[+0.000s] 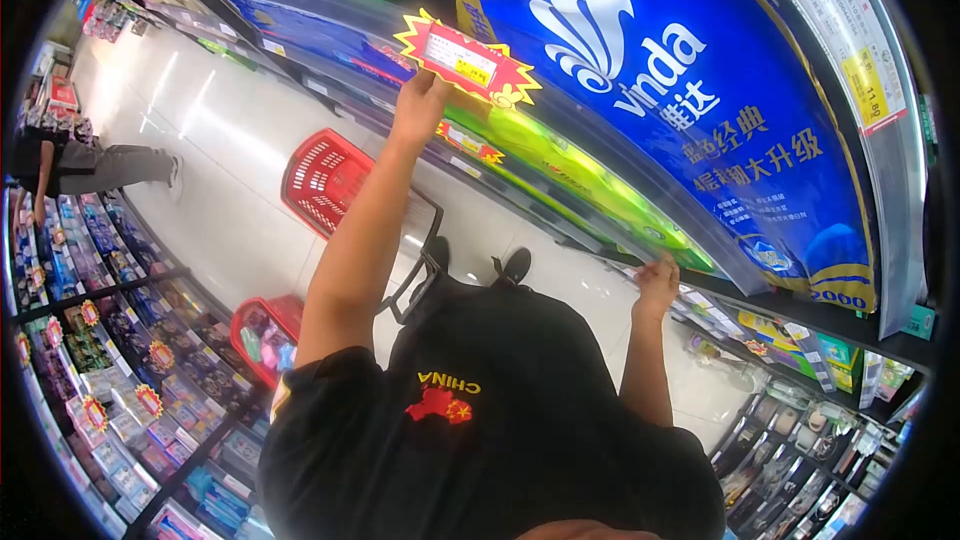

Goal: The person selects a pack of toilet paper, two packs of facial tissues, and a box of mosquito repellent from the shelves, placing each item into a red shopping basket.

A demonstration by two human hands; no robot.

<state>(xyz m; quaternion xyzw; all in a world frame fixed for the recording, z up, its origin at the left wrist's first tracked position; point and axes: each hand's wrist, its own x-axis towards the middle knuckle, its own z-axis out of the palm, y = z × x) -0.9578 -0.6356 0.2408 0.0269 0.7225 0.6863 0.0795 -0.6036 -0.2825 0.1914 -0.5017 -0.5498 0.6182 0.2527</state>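
My left hand (423,100) is raised to the shelf edge, its fingers closed on the lower edge of a red and yellow starburst price tag (462,62). My right hand (657,283) is beside the lower shelf edge, near a green package (580,175), with its fingers curled; whether anything is between them is too small to tell. Above both hands, a large blue Vinda package (680,90) lies on the shelf behind a clear strip. A second starburst tag (470,143) hangs on the shelf just below my left hand.
A red basket (328,180) stands on the floor beside a black-framed cart (425,230). Another red basket (268,335) holds colourful items. At the far left, a person (110,168) is by stocked shelves (110,370). More shelves (800,450) are at the lower right.
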